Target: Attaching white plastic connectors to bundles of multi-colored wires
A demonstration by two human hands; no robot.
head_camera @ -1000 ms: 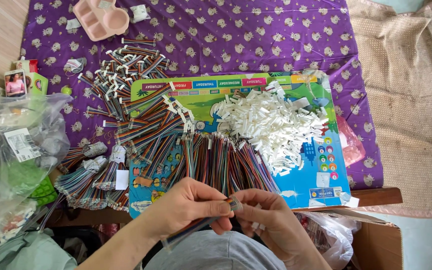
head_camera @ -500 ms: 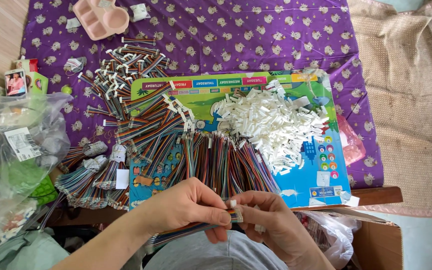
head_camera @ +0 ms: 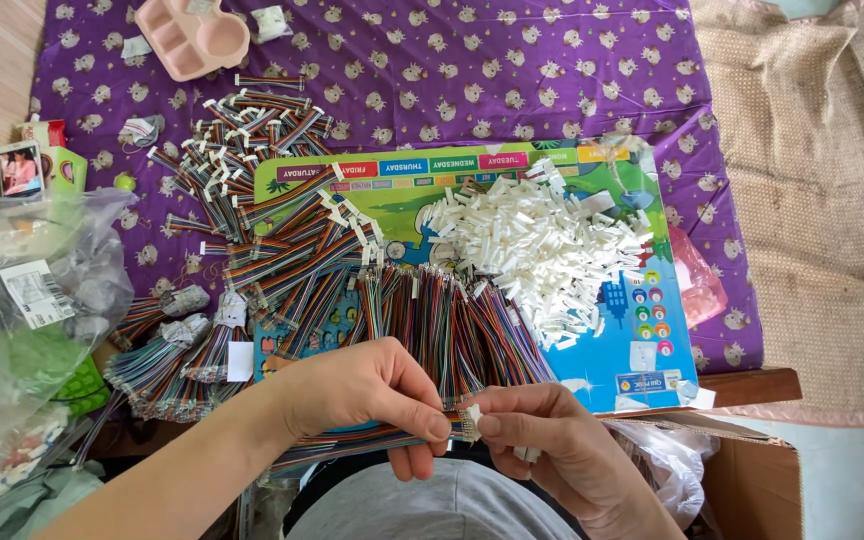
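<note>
At the bottom centre of the frame the left hand [head_camera: 367, 395] pinches the end of a flat multicoloured ribbon cable [head_camera: 352, 448] between thumb and forefinger, the fingers clamped together on it, with the cable trailing away to the lower left under the palm. The right hand [head_camera: 552, 445] meets it from the right, thumb and forefinger closed on a small white connector housing [head_camera: 471, 418] that sits right at the cable's tip, touching the left thumb. Another white piece shows below the right hand's curled fingers, too hidden to identify. Just above both hands lies a fanned row of loose coloured cables [head_camera: 442, 320], spread across a colourful printed board [head_camera: 602, 330] that occupies the middle of the frame. A heap of white connector housings [head_camera: 542, 245] rests on the board's right half. Finished cables with white ends [head_camera: 252, 180] pile up at the upper left, and bundled cable bunches [head_camera: 167, 350] lie at the left edge of the board. Everything sits on a purple patterned cloth [head_camera: 472, 70]. A pink compartment tray [head_camera: 195, 35] sits at the top left, clear plastic bags [head_camera: 32, 300] crowd the left side, and a cardboard box [head_camera: 752, 490] stands at the lower right.
</note>
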